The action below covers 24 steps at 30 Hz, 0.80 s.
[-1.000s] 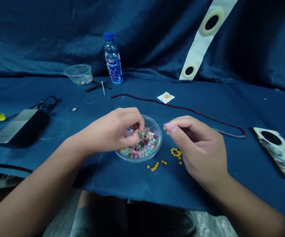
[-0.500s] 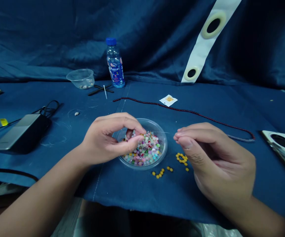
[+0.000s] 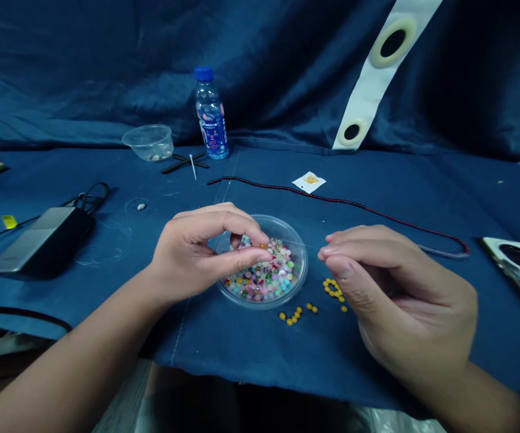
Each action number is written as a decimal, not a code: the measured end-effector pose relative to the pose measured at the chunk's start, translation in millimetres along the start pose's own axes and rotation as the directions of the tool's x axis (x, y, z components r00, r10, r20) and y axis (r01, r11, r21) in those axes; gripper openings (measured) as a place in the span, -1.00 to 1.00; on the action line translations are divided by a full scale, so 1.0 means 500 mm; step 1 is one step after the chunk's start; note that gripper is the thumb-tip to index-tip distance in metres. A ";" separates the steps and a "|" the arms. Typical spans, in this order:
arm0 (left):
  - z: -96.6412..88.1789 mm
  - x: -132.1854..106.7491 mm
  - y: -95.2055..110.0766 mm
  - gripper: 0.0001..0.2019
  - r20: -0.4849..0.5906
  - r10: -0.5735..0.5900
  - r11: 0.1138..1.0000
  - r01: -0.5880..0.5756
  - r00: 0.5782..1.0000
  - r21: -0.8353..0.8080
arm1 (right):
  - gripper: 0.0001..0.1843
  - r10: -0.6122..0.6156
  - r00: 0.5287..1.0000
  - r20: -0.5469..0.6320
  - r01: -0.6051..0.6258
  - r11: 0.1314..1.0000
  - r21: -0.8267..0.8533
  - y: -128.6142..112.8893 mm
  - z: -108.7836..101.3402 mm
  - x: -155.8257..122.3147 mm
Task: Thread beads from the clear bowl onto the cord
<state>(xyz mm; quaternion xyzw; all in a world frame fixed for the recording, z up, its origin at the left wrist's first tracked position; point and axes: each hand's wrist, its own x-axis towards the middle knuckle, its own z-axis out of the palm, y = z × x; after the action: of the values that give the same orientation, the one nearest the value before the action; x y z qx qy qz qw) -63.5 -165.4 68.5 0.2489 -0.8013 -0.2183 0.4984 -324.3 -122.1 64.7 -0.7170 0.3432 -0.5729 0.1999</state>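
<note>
Left hand (image 3: 201, 255): held over the left rim of a clear round plastic dish (image 3: 305, 273), thumb and forefinger closed to a narrow pinch, remaining fingers curled. An amber bead (image 3: 264, 245) is visible at the pinch; whether it is gripped or only touched cannot be determined.

Right hand (image 3: 399, 297): raised just beside the right rim of the dish, thumb and forefinger pressed together on a fine clear thread (image 3: 300, 245), other fingers loosely curled. The thread extends left from the right fingertips, over the dish, toward the left pinch.

Dish position: on a dark blue cloth (image 3: 241, 355), between the hands, filled with multicoloured round beads (image 3: 264, 278).

Adjacent items: loose amber beads (image 3: 332, 290) lie in a small cluster just right of the dish, and a short row of amber beads (image 3: 296, 314) lies just below it. A strand of dark red beads (image 3: 341, 203) curves across the cloth behind the dish. A paper packet (image 3: 309, 181) of small gold-coloured pieces lies beyond the strand. Farther back stand a plastic water bottle (image 3: 211, 114) and a clear plastic cup (image 3: 148, 143). A dark rectangular device (image 3: 41, 240) lies at left; a phone (image 3: 519, 264) lies at right.
</note>
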 end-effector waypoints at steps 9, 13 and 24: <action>0.001 -0.001 0.003 -0.80 0.010 0.007 1.000 -0.007 1.000 0.011 | -0.72 -0.070 0.996 0.064 0.071 0.997 -0.016 -0.001 -0.002 -0.003; 0.000 -0.001 0.003 -0.79 0.020 0.024 0.999 -0.024 1.000 0.029 | -0.70 -0.078 0.995 0.069 0.079 0.997 -0.014 -0.001 -0.003 -0.006; -0.004 0.001 0.002 -0.81 0.028 0.017 0.999 -0.019 0.999 0.047 | -0.71 -0.075 0.994 0.076 0.076 0.997 -0.013 0.000 -0.003 -0.005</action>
<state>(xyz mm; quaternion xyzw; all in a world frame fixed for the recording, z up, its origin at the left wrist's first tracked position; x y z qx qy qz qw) -62.1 -165.3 70.4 0.2504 -0.8153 -0.1981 0.4830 -325.9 -120.2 63.0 -0.7520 0.3126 -0.5499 0.1855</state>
